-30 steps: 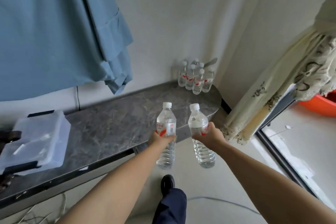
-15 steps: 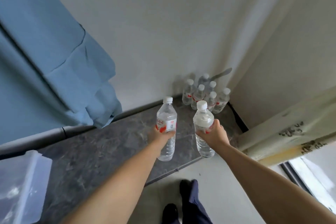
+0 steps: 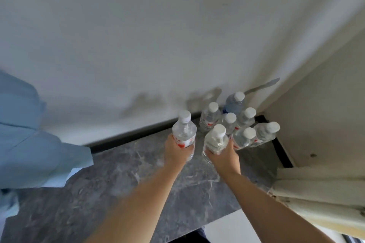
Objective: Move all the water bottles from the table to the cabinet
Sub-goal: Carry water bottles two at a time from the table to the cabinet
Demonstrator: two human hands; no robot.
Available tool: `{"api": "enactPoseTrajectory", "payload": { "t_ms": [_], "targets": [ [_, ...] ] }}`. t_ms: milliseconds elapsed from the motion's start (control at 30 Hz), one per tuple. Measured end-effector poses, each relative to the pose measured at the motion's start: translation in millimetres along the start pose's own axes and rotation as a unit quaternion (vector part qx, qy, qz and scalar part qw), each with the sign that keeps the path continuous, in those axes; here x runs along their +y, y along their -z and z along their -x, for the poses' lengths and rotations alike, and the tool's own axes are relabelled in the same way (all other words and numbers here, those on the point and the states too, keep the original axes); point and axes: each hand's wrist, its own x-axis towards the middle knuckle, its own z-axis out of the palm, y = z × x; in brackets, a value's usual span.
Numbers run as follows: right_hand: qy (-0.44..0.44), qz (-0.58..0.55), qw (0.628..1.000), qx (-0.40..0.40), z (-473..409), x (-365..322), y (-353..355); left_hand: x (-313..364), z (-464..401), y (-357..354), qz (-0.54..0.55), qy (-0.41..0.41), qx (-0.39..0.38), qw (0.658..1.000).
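Head view looks down on two clear water bottles held upright side by side over the dark marbled desk (image 3: pixel 110 193). One bottle (image 3: pixel 184 134) sits in the left hand (image 3: pixel 175 153), whose fingers wrap round its lower body below a red and white label; its white cap points up toward the wall. The other bottle (image 3: pixel 216 141) is gripped the same way by the right hand (image 3: pixel 224 157), fingers closed round the middle, its cap just right of the first bottle. The two bottles stand close together but I cannot tell whether they touch, nor whether either base rests on the desk, since the hands hide them.

Just beyond them, in the far right corner of the desk, a cluster of bottles (image 3: pixel 244 124) stands packed together, six white caps showing, most with red on their labels and the farthest one tinted bluish. The right-hand bottle is nearly against the nearest of that cluster.

A white wall (image 3: pixel 158 35) rises behind the desk. On the left a pale blue cloth (image 3: pixel 29 144) hangs down over the desk's far edge. On the right a cream-coloured curtain (image 3: pixel 320 199) lies bunched beside the desk's end. Both forearms are bare.
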Motion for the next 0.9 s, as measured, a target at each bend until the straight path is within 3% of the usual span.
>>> {"api": "enactPoseTrajectory", "payload": {
  "t_ms": [267,567,767,900],
  "targets": [
    [-0.024,-0.121,0.990,0.067,-73.1,15.2,-60.9,-80.6,-94.5,-59.1,-0.018,-0.067,-0.006,0.998],
    [-0.017,-0.136,0.985,0.101,-85.7,32.8,-82.5,-60.7,-98.3,-73.3,0.064,-0.155,-0.024,0.986],
    [-0.021,-0.100,0.992,0.068,-81.7,29.3,-76.5,-82.9,-117.4,-77.8,0.018,-0.090,-0.050,0.995],
    [-0.067,-0.069,0.995,0.020,-53.2,23.8,-56.9,-28.8,-60.2,-44.0,-0.084,-0.033,-0.035,0.995]
  ]
}}
